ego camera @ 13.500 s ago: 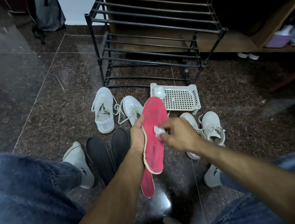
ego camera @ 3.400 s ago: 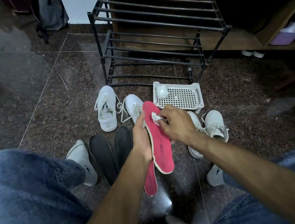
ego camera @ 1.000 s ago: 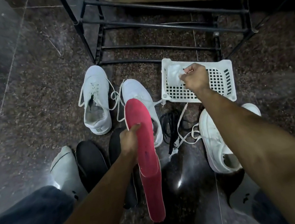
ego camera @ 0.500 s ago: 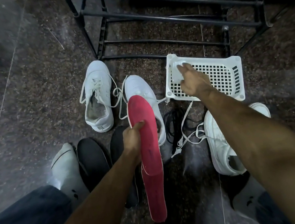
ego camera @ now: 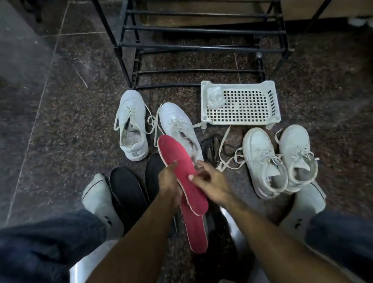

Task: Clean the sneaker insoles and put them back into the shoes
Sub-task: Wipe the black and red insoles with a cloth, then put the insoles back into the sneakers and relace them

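Note:
My left hand [ego camera: 169, 184] grips two red insoles, one [ego camera: 177, 163] lying over the other [ego camera: 197, 233], above the floor between my knees. My right hand [ego camera: 210, 183] has its thumb on the upper insole's face and its fingers at its right edge. The crumpled white wipe [ego camera: 215, 96] lies in the left corner of the white basket [ego camera: 274, 103]. One pair of white sneakers stands beyond the insoles [ego camera: 131, 127] [ego camera: 176, 121]; the near one is partly hidden by the red insole. A second pair [ego camera: 264, 162] [ego camera: 297, 152] stands to the right. Two black insoles [ego camera: 128, 192] [ego camera: 153, 176] lie on the floor to the left.
A black metal shoe rack [ego camera: 193, 35] stands behind the shoes and basket. Loose black laces [ego camera: 212, 147] lie between the pairs. My socked feet [ego camera: 101, 204] [ego camera: 306, 204] and jeans-clad legs frame the insoles on the dark stone floor. A wooden shelf runs along the back.
My right hand has left the wipe in the basket and come back to the upper red insole. My left hand still holds both insoles. The view has pulled back.

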`<state>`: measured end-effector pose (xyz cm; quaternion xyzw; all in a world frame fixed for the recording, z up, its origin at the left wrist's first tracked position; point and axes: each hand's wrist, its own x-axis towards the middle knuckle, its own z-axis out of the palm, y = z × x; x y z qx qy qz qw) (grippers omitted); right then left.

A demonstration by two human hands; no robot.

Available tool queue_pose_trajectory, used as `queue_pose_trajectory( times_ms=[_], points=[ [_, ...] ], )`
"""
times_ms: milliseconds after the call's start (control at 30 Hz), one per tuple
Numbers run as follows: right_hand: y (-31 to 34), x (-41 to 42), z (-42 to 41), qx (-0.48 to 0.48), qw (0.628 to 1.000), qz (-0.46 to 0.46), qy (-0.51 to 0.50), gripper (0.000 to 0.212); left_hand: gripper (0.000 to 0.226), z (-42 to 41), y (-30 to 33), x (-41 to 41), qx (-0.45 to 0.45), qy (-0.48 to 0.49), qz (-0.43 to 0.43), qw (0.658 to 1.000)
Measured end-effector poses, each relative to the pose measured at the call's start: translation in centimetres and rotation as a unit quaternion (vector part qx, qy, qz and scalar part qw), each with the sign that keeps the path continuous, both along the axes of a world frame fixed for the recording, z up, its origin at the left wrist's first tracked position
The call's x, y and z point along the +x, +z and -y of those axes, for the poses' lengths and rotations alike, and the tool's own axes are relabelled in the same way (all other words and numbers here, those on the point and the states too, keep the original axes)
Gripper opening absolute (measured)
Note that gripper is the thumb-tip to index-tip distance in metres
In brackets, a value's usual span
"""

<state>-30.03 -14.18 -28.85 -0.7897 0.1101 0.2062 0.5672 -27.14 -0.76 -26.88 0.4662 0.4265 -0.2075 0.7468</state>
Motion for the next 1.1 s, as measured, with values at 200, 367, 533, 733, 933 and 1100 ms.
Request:
queue_pose_trajectory(
  times_ms=[200, 367, 533, 733, 933, 1100],
  points=[
    [1.2, -3.3, 0.6, -0.058, 0.996, 0.021, 0.068, 0.073, 0.033, 1.6, 1.5, -2.4, 0.045, -0.071, 0.01, 0.996],
    [1.5, -4.6, 2.6, -0.078, 0.995, 0.01, 0.063, 0.079, 0.029, 3.2, 3.1, -3.8, 0.045, -0.129, 0.023, 0.99],
    [3.0, -5.5, 4.3, -0.177, 0.983, -0.015, 0.037, 0.065, 0.023, 3.7, 2.5, -3.9, 0.057, -0.188, 0.03, 0.98],
    [3.0, -6.0, 8.0, -0.269, 0.962, -0.036, -0.019, 0.056, 0.025, 5.0, 2.1, -3.1, 0.08, -0.225, 0.028, 0.971],
    [3.8, -5.8, 13.8, -0.339, 0.936, -0.049, -0.08, 0.046, 0.011, 10.3, 1.1, -2.2, 0.166, -0.342, 0.061, 0.923],
    [3.3, -5.7, 18.0, -0.257, 0.952, -0.058, -0.152, 0.043, 0.008, 15.3, -1.8, -1.6, 0.272, -0.463, 0.127, 0.834]
  ],
)
